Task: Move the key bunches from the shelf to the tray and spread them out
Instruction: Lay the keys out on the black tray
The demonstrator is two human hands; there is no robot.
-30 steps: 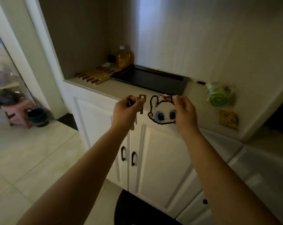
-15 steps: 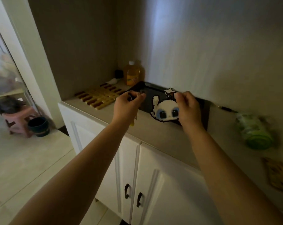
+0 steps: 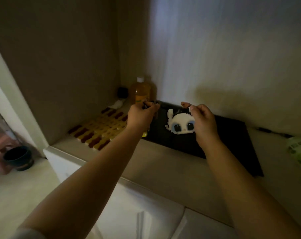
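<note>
Keys and a charm hang over the black tray (image 3: 232, 135), which lies flat on the cabinet top against the back wall and serves as the landmark for everything else. The left hand (image 3: 141, 116) hovers above the tray's left edge with its fingers pinched together on a key bunch (image 3: 146, 105); dark metal shows at the fingertips, and a yellowish piece (image 3: 144, 134) dangles below the wrist, just over the tray's near-left corner. The right hand (image 3: 202, 121) hovers above the middle of the tray, thumb and forefinger closed on the top of a white pixel-style rabbit charm (image 3: 179, 124), which hangs flat-faced toward the camera over the tray's left half. Whether a ring or chain joins the charm to the bunch in the left hand cannot be told in the dim light.

The relation that matters is vertical: both held items sit straight above the tray, so the coming move is judged to be a short lowering, not a reach. The two hands are set apart along the tray's long axis, which suits spreading the pieces sideways. The right hand is nearer the tray's open middle.

Left of the tray lies a yellow and brown mat (image 3: 101, 128); behind its left corner stands an amber bottle (image 3: 142, 91). Right of the tray, a green object (image 3: 299, 149) is blurred.
</note>
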